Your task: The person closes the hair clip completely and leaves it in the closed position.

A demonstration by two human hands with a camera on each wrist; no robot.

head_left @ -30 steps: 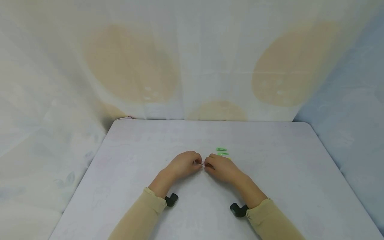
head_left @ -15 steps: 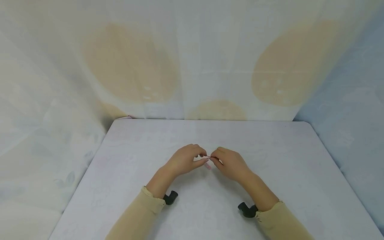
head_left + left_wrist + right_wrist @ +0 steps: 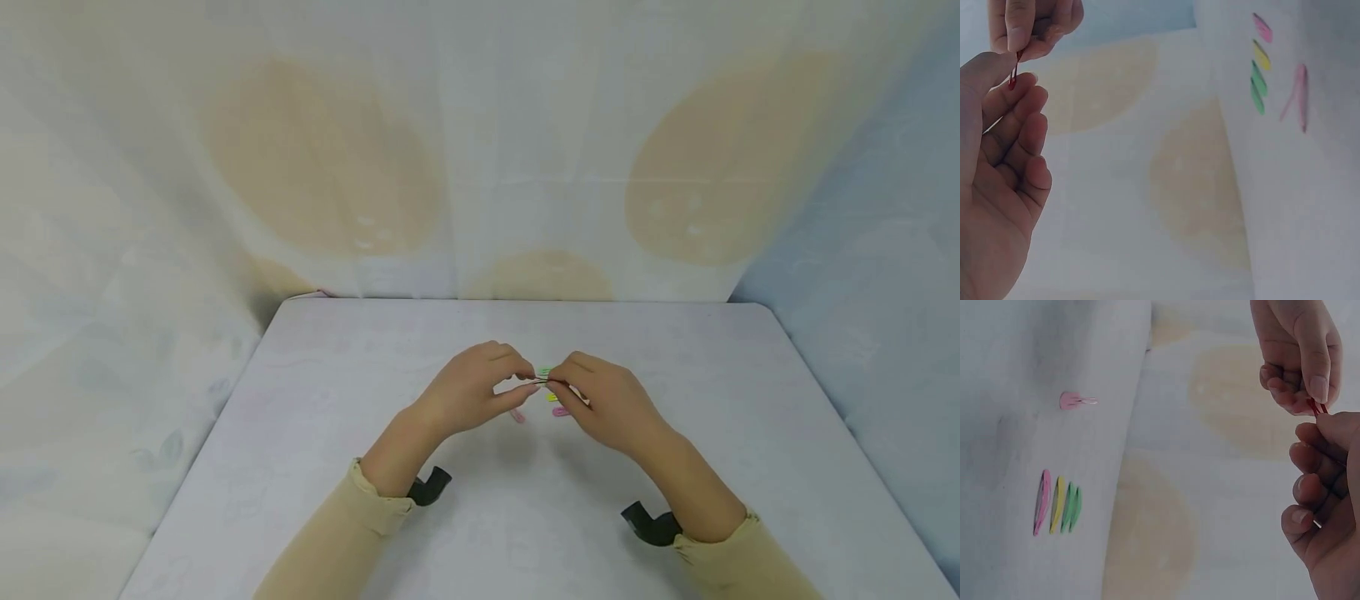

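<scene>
At the centre of the head view, above the table (image 3: 300,433), the left hand (image 3: 468,387) and right hand (image 3: 611,400) meet fingertip to fingertip, both pinching one thin red hair clip (image 3: 1012,74). The clip's long axis runs left to right across the frame between the hands, each holding one end, so neither is nearer. Just beyond the fingertips, on the tabletop, lies a row of snap clips side by side: a pink clip (image 3: 1042,501), a yellow clip (image 3: 1057,504) and two green clips (image 3: 1072,507). Another opened pink clip (image 3: 1075,400) lies apart from them, below the left fingertips in the head view.
</scene>
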